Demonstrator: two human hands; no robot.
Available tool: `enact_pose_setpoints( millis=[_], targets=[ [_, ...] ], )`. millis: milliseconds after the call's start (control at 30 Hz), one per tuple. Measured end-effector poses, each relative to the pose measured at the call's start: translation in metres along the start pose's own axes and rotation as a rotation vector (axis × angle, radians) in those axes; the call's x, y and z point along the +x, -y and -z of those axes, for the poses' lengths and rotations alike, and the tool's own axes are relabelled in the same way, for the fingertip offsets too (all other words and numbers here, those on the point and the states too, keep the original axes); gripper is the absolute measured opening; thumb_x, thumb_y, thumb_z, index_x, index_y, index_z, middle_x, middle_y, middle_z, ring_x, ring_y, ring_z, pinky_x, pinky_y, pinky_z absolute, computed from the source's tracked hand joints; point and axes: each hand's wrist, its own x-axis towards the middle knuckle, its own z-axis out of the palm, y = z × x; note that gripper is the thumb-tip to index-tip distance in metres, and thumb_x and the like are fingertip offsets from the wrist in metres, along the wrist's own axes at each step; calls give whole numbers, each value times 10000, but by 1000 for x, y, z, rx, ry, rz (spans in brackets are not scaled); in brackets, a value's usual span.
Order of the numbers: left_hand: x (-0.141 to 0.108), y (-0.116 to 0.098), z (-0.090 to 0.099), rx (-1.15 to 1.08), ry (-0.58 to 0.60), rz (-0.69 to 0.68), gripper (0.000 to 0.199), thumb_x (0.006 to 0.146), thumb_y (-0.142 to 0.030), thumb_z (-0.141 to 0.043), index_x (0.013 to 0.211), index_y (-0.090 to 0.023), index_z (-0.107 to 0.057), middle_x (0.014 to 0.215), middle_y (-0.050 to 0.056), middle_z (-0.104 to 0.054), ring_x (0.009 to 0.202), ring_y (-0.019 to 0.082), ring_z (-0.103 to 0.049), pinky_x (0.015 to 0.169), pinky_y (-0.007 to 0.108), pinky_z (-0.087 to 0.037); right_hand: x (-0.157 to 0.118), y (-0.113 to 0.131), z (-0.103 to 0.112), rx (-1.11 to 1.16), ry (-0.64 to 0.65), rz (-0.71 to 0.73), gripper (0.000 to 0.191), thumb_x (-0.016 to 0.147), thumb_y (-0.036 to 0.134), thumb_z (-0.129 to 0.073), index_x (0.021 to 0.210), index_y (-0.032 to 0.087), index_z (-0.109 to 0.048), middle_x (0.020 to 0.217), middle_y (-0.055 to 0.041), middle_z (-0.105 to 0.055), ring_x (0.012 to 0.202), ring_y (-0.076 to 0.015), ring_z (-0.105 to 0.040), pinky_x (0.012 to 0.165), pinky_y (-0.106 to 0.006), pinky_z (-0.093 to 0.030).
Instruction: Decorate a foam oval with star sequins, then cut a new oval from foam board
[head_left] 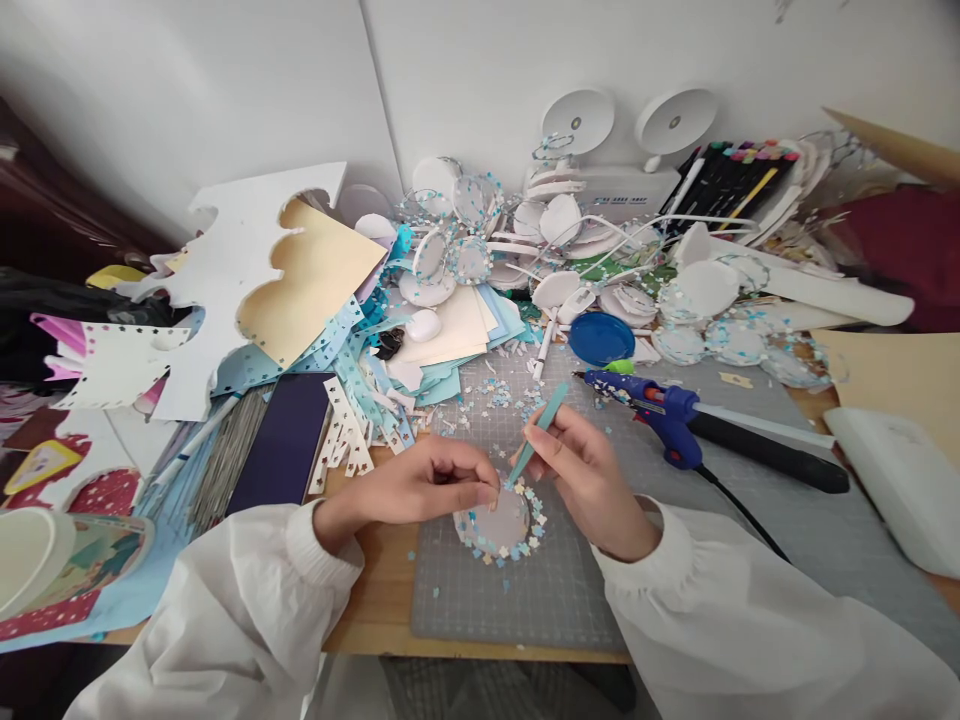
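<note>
White sleeves (240,580), left hand (442,482), fingertips together over disc (493,522), right hand (581,470) pinching teal tweezers (541,430), markers (739,185) in holder (796,200)

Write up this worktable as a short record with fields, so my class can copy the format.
left hand: thumb and fingers together at the disc's edge; anything pinched is too small to tell
right hand: holds teal tweezers, tips pointing down
between hands: pale disc ringed with small blue and cream pieces
surface: gray cutting mat
right side: blue glue gun
behind: round blue dish, dark pens
</note>
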Motion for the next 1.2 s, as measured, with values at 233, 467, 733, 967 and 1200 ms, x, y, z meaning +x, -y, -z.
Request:
enact_pose_setpoints(
  millis=[233,467,733,967,1200],
  targets=[
    [-2,-3,-3,12,84,27,222,872,-302,-549,795,-101,-603,693,9,-535,598,71,-422,547,194,-328,5,0,4,75,-127,-57,229,793,391,-661,751,189,-560,611,25,-547,551,-102,-469,539,-240,-384],
    [-2,-5,-2,2,21,-7,199,880,-286,-526,769,-124,-558,695,-11,-494,630,76,-422,567,189,-331,12,-5,6,-1,-284,137,155,800,359,-669,875,240,-604,796,10,-604,675,-135,-545,651,-282,-453],
    [-4,-4,-2,-9,19,5,249,904,-328,-492,738,-142,-500,642,-37,-426,581,64,-376,528,189,-297,15,-4,7,-153,-301,299,113,799,308,-671,886,237,-651,895,-23,-652,776,-164,-594,723,-312,-490],
    [-4,-3,-1,6,35,18,263,889,-332,-507,714,-136,-520,612,-34,-444,561,65,-390,510,188,-298,17,-1,9,-217,-287,281,140,762,297,-708,856,232,-626,843,-21,-660,773,-169,-625,697,-307,-518],
    [-2,1,-2,69,12,42,263,817,-346,-612,720,-101,-608,598,-21,-495,528,55,-376,483,183,-283,14,2,14,-581,-42,418,45,796,197,-661,771,214,-628,745,-6,-651,708,-153,-613,675,-289,-478]
  ],
)
